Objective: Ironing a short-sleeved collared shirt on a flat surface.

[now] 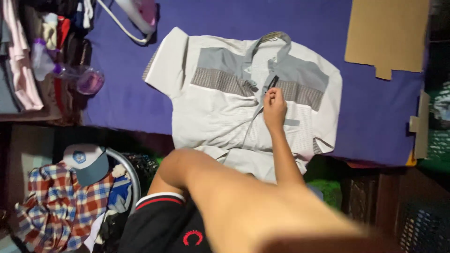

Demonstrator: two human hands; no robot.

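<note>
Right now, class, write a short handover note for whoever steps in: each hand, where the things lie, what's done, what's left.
Right hand: pinching the placket of the shirt, near a small dark object I can't identify.
Left hand: out of view.
Shirt: front up on the purple cloth, sleeves spread, hem hanging over the near edge.
Done: laid flat.
Left: apparently not folded yet.

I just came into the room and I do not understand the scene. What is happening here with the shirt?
A person has a pale short-sleeved shirt with grey chest panels spread flat, front up, on a purple-covered surface. One hand, which side I cannot tell, rests at the button placket and pinches something small and dark near the collar. The other hand is not visible. A piece of cardboard lies at the far right, and a checked shirt with a cap sits below left.
</note>
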